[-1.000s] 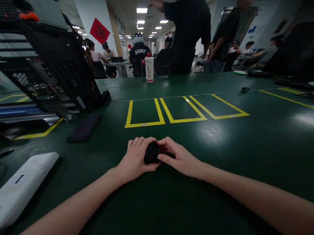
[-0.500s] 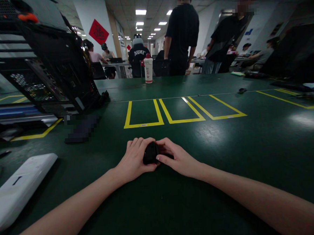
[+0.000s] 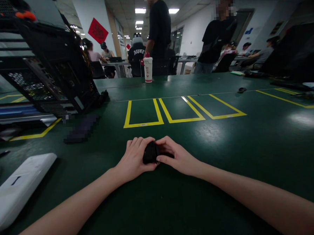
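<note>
A small black rounded object rests at the green table's middle, between my hands. My left hand is wrapped round its left side, with the thumb along the near edge. From the right, my right hand grips the object's right edge between thumb and fingers. What the object is cannot be made out, since the fingers cover part of it. Beyond the hands, yellow tape outlines mark the table.
At the left stand an open black computer case, a dark pixelated flat item and a white device. A white cup with a red top is at the far edge. Two people stand beyond the table.
The two standing people beyond the table have moved to the left. My hands and the black object have hardly moved.
</note>
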`<state>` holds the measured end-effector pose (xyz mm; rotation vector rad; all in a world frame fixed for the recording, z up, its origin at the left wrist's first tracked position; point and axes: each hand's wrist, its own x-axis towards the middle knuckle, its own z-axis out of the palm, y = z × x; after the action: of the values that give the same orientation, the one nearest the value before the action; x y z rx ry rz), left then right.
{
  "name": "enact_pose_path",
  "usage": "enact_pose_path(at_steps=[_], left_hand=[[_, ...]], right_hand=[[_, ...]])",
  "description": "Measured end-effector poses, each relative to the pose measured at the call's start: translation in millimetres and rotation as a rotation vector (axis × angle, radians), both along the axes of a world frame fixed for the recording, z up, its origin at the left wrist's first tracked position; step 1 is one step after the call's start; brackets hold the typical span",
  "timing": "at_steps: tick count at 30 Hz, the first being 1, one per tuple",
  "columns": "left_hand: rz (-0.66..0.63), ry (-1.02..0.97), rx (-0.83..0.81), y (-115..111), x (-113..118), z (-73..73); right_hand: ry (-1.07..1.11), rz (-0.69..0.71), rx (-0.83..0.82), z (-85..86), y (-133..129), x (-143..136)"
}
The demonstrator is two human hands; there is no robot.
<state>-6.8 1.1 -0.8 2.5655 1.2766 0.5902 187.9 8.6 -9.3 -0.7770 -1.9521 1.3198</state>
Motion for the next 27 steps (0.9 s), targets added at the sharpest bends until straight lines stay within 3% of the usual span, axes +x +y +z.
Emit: enact_pose_path(at_steps=[3,11,18,27], left_hand=[[-0.001,-0.002,0.003,0.1,-0.1,-0.6],[0.005,0.007,0.013,0.1,0.5,-1.7],[0.013,0.015,0.016,1.2,0.5,-2.9],[0.007,-0.009,0.009,1.4,1.4,-3.5]], right_hand=[[0.059,0.034,-0.004,1.4,-0.8,1.2],[-0.048,-0.076,0.059,-1.6,0.8,-2.6],[-0.057,0.006,0.149,0.2,-0.8,3.2],[-0.072,-0.077,0.08,-0.8,1.5,-1.4]])
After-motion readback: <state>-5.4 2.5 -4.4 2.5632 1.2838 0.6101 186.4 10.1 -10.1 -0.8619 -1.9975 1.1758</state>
